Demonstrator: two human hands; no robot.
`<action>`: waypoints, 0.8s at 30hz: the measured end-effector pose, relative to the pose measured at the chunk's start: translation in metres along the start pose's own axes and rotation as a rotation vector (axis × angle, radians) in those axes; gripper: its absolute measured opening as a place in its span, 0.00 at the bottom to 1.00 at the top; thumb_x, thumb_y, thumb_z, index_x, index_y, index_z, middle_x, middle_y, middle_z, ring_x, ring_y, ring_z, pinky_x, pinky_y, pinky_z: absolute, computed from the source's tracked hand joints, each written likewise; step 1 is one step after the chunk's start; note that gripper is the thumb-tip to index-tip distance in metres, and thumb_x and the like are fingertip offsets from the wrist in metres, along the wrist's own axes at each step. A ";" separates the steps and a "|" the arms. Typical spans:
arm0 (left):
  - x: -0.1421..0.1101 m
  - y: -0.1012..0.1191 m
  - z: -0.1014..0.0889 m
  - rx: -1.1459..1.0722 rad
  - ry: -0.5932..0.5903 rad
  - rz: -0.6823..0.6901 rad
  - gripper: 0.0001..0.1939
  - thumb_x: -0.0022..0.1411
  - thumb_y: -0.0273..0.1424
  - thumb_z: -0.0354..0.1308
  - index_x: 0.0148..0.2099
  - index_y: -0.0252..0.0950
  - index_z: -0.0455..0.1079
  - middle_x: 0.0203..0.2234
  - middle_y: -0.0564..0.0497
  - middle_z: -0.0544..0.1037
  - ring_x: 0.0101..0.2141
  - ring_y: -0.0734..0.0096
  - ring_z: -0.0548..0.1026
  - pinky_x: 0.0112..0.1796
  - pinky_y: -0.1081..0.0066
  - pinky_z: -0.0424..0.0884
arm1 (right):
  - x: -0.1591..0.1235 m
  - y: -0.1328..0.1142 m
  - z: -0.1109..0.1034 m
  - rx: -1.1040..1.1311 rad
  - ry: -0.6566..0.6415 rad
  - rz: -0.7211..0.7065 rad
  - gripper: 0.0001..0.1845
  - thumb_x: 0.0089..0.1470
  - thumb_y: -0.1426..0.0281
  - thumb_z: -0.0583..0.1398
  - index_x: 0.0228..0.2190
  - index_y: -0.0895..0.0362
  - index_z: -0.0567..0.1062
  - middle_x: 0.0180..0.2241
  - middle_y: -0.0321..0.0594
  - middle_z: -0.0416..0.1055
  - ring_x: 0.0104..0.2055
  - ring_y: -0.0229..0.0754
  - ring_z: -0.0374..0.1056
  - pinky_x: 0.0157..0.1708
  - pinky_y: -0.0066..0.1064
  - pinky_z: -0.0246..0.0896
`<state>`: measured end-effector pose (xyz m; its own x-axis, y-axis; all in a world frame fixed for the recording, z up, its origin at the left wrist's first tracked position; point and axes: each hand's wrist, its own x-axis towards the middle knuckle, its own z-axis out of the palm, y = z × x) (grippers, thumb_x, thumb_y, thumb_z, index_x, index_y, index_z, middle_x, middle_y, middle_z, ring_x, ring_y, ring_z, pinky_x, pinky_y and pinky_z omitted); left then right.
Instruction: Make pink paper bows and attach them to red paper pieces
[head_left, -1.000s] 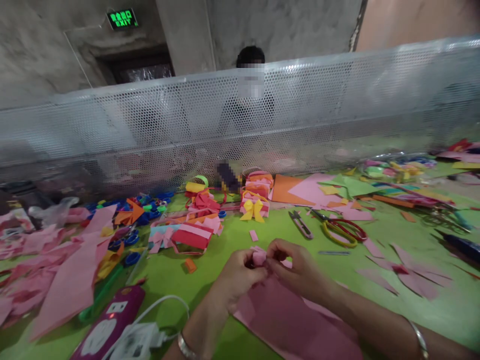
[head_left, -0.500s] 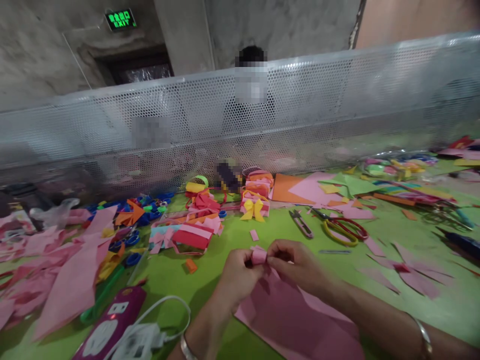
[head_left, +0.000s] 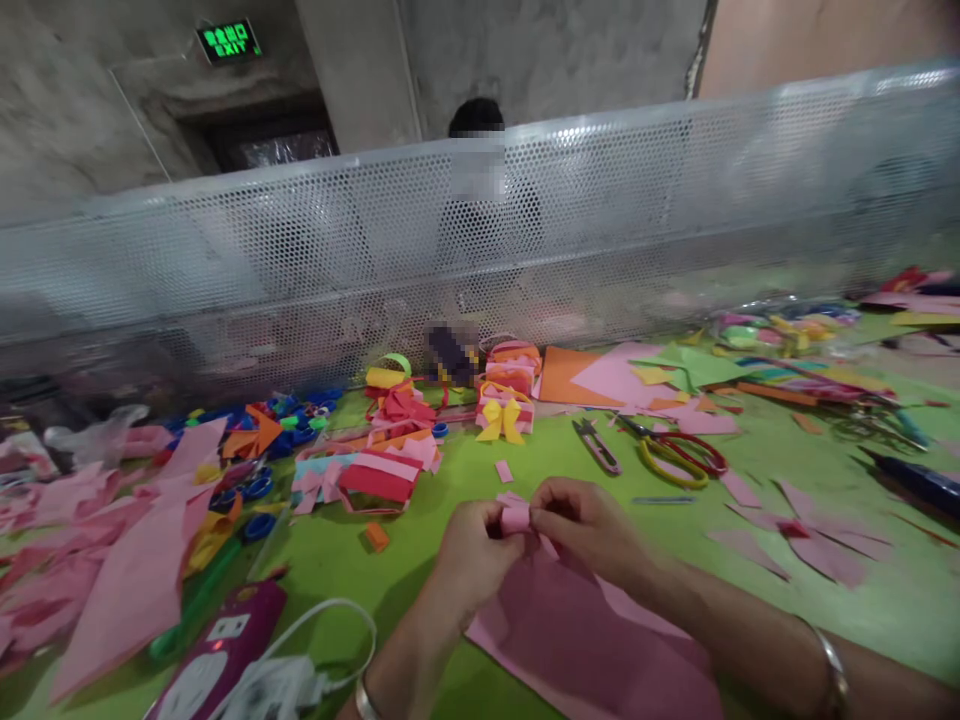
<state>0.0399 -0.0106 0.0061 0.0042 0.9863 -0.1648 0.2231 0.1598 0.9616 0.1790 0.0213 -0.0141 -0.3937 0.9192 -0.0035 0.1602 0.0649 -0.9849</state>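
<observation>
Between the fingertips of both hands is a small rolled piece of pink paper (head_left: 515, 519). My left hand (head_left: 478, 555) pinches its left end, and my right hand (head_left: 581, 520) pinches the right end. Beneath the hands a large pink paper sheet (head_left: 592, 640) lies on the green table, partly covered by my right forearm. A narrow pink strip hangs below the roll near my right fingers. Just beyond the hands lies a small pink scrap (head_left: 503, 471). An orange paper piece (head_left: 376, 537) rests left of my left hand.
Thread snips (head_left: 597, 446) and red-and-yellow scissors (head_left: 679, 455) lie ahead to the right. A yellow paper bow (head_left: 501, 420) sits on folded paper crafts. At lower left are a purple power strip (head_left: 244, 625) and pink sheets (head_left: 127, 580). A perforated metal divider (head_left: 600, 220) stands behind; a person sits beyond.
The view has shifted slightly, so the table items sit a little further left. Both hands keep their pinch on the pink paper roll, with little visible movement.
</observation>
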 end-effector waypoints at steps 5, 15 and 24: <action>-0.001 0.001 -0.003 0.108 0.001 0.014 0.01 0.40 0.24 0.57 0.21 0.33 0.68 0.18 0.56 0.70 0.22 0.75 0.67 0.26 0.75 0.60 | -0.001 -0.001 0.001 0.144 -0.043 0.150 0.09 0.41 0.65 0.58 0.18 0.57 0.67 0.12 0.28 0.61 0.15 0.29 0.52 0.16 0.23 0.42; 0.004 0.010 -0.007 0.076 0.037 0.126 0.07 0.38 0.30 0.62 0.25 0.34 0.71 0.21 0.52 0.76 0.25 0.68 0.73 0.29 0.73 0.68 | 0.009 -0.002 0.001 0.314 -0.032 0.119 0.02 0.37 0.72 0.58 0.19 0.59 0.69 0.11 0.26 0.60 0.14 0.28 0.51 0.17 0.23 0.42; 0.009 0.016 -0.021 0.435 0.037 0.588 0.05 0.46 0.33 0.62 0.22 0.39 0.72 0.20 0.55 0.76 0.23 0.71 0.74 0.24 0.77 0.68 | 0.013 -0.014 -0.005 0.414 -0.090 0.192 0.02 0.35 0.76 0.59 0.18 0.59 0.71 0.12 0.26 0.61 0.14 0.27 0.52 0.17 0.22 0.42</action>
<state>0.0233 0.0020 0.0247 0.2110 0.9060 0.3669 0.5613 -0.4196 0.7134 0.1761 0.0344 0.0000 -0.4720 0.8609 -0.1896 -0.1294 -0.2804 -0.9511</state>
